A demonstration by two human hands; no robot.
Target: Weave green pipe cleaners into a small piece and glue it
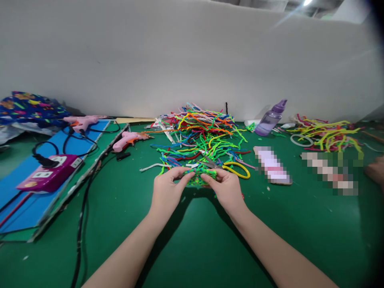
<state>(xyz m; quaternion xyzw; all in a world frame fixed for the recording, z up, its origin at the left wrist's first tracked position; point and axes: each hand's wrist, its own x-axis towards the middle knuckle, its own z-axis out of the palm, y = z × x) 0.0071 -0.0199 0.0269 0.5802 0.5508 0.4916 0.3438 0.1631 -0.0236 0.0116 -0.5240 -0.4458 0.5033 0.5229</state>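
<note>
Between my two hands is a small green piece of fuzzy strands [198,177] with bits of blue and yellow. My left hand [171,187] pinches its left end between thumb and fingers. The right end is pinched in my right hand [226,188]. Scissors with yellow handles [246,172] lie just beyond my right hand, blades pointing left. Behind the hands spreads a big heap of coloured fuzzy stems [207,124] in green, blue, orange and red.
Pink glue guns [129,141] [81,122], a magenta power strip [49,174] and black cables lie left. A purple bottle [271,118], a phone [271,166], a clear ring [301,140] and more stems [333,134] are right. Another person's hand [375,170] shows at the right edge.
</note>
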